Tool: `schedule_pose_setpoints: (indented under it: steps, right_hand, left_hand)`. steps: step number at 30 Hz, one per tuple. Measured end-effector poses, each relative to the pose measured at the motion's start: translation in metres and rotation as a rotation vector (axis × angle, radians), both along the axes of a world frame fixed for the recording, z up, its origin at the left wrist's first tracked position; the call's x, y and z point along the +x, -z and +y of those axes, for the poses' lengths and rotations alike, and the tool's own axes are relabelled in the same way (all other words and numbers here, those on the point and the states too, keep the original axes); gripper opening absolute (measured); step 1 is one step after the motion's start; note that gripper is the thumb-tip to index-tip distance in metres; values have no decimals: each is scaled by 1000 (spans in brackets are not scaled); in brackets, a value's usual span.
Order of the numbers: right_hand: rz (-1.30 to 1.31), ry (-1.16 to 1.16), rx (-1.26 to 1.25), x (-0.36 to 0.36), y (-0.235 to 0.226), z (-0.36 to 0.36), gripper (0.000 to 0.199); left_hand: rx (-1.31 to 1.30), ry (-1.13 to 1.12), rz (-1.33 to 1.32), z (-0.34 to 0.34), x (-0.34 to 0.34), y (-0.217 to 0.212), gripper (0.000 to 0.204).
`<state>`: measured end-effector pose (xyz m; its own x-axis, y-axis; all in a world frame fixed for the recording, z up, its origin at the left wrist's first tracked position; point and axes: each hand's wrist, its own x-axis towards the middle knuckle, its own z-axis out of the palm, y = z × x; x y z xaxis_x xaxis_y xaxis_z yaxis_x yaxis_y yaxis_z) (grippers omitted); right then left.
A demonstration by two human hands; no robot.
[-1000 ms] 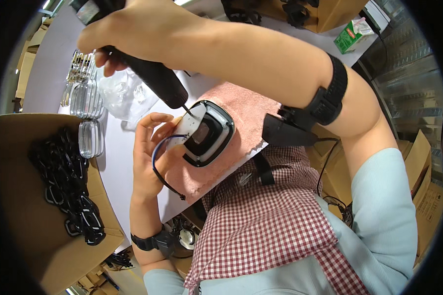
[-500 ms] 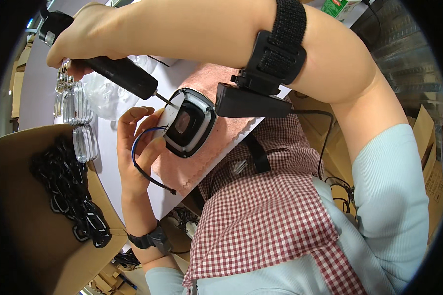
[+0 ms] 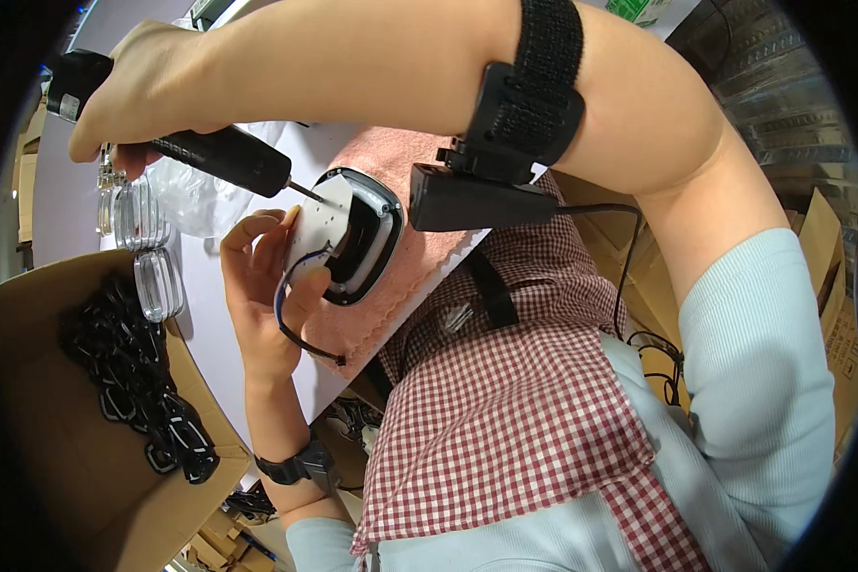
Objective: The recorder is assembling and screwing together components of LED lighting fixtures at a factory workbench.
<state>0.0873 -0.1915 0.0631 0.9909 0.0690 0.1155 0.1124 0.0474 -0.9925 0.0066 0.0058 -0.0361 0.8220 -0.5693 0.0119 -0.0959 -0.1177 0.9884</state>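
We have brought the electric screwdriver [image 3: 221, 157], clamped in our right hand [image 3: 138, 91], onto the white plate of the black housing [image 3: 353, 234], which our left hand [image 3: 267, 286] now holds steadier on the pink cloth [image 3: 400, 276] near the tabletop's edge.

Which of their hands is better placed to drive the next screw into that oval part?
The right hand, probably: it grips the black electric screwdriver, its bit tip at the white plate of the oval housing. The left hand is busy steadying that housing on the pink towel.

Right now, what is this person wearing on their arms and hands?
Both hands are bare: left hand, right hand. A black wristwatch-like band circles the left wrist. A wide black fabric strap wraps the right forearm, carrying a black box-shaped device with a thin black cable. Pale blue ribbed sleeves are pushed up.
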Motion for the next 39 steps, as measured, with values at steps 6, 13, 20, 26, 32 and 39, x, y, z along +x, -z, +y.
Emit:
schedule_pose_setpoints:
  steps: [6,13,20,26,32,39]
  right_hand:
    - [-103,-9,116,-6,14,2,25]
    - [-157,-9,-128,-20,-7,1,30]
    - [-29,-25,-65,13,-9,7,24]
    - [9,3,-42,14,-1,7,21]
    - [43,38,-15,6,2,1,22]
    - [72,72,4,-9,4,-9,25]
  left_hand:
    - [67,67,-254,3,-1,21,67]
    - [-63,32,-114,-1,-3,11,63]
    - [-28,29,38,5,10,-4,64]
    - [-25,26,74,6,12,-3,65]
    - [51,51,-11,5,8,-3,64]
    - [24,46,-116,-6,-4,11,70]
